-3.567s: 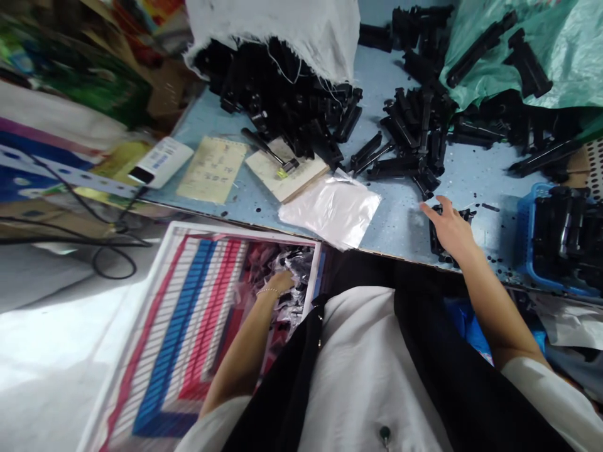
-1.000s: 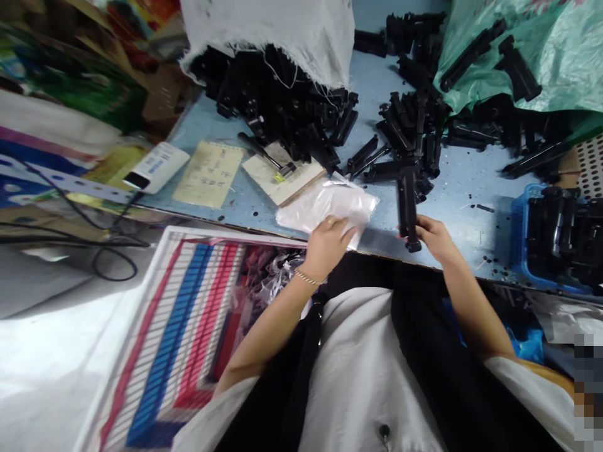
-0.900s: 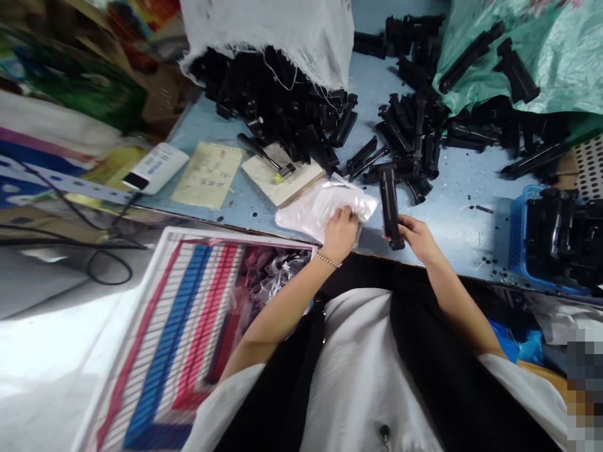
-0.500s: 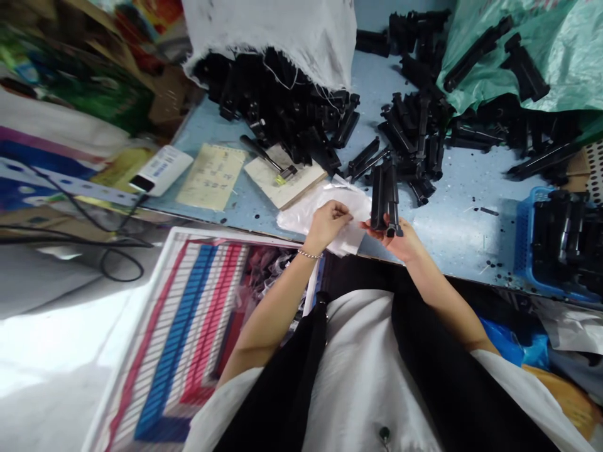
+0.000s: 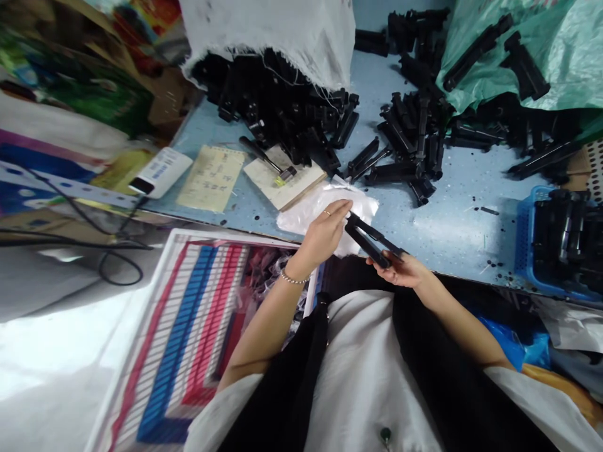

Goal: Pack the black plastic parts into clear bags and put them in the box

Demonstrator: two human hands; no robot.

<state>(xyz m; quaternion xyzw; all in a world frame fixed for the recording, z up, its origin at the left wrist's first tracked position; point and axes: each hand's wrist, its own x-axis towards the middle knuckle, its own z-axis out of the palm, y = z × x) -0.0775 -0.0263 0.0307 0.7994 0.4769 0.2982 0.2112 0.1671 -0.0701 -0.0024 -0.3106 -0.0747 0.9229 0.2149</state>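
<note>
My right hand grips the near end of a long black part made of two parallel bars, which tilts up to the left. At the part's far end is my left hand, with its fingers pressed together and their tips at that end. A small pale bit shows at the left fingertips, too small to name. Beneath the left hand lies a white plastic bag. Beyond it a hammer rests on a pale board.
Black parts pour from a white sack and pile up mid-table. More lie on a green bag and in a blue basket at right. A yellow note and white box sit left. A striped crate stands below.
My right hand has drawn the black part nearer and swung its far end leftward. The left fingers, which were apart from the part, are now at its far end.
</note>
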